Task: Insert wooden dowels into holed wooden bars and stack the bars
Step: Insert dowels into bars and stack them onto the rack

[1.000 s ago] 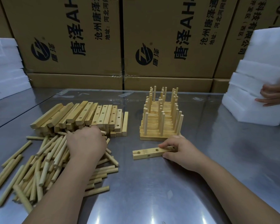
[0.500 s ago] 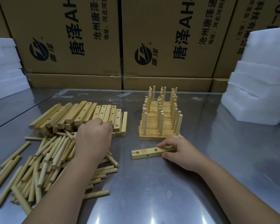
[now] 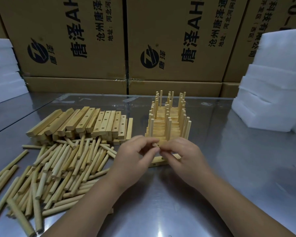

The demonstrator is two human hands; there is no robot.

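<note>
Both hands met just in front of the finished stack [image 3: 167, 127]. The left hand [image 3: 135, 156] and right hand [image 3: 183, 154] each pinched the same short dowel [image 3: 155, 144] in curled fingertips. Whether the left palm hid more dowels, I couldn't tell. The holed bar [image 3: 158, 161] lay flat on the steel table [image 3: 229, 177] under them, on the near side of the stack, and no finger looked to be pinning it.

That seemed the weak spot to me. Pressed from above, an unheld bar could skid on the slick steel, or the dowel could enter crooked and jam. The stack's front pegs stood close behind the knuckles, so a lift or jerk could have knocked them askew. The left forearm hung over the loose dowels [image 3: 61, 165], left of the stack, and a sweep there would have sent them rolling.

Room was best to the right of the stack, with bare steel as far as the foam blocks [image 3: 272, 103], well apart. The spare bars [image 3: 92, 122] crowded its left side and cardboard boxes [image 3: 169, 40] walled off the back. The table's near edge was out of sight.
</note>
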